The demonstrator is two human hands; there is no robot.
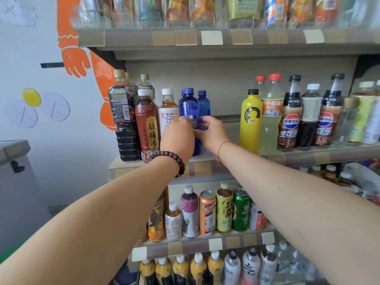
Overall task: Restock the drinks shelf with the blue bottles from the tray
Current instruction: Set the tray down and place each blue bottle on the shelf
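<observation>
Blue bottles stand upright on the middle drinks shelf (pixel 205 167). The front blue bottle (pixel 188 105) has a small dark label. My left hand (pixel 177 136), with a bead bracelet at its wrist, grips the lower left side of this bottle. A second blue bottle (pixel 204 104) stands just right and behind; my right hand (pixel 210 131), with a red string at its wrist, wraps around its lower part. A third blue cap peeks out behind the front one. The tray is out of view.
A white tea bottle (pixel 168 112) and a red plum-drink bottle (pixel 146 124) stand left of the blue ones. There is a gap on the shelf before the yellow bottle (pixel 250 120) and cola bottles (pixel 290 114). Shelves above and below hold more drinks.
</observation>
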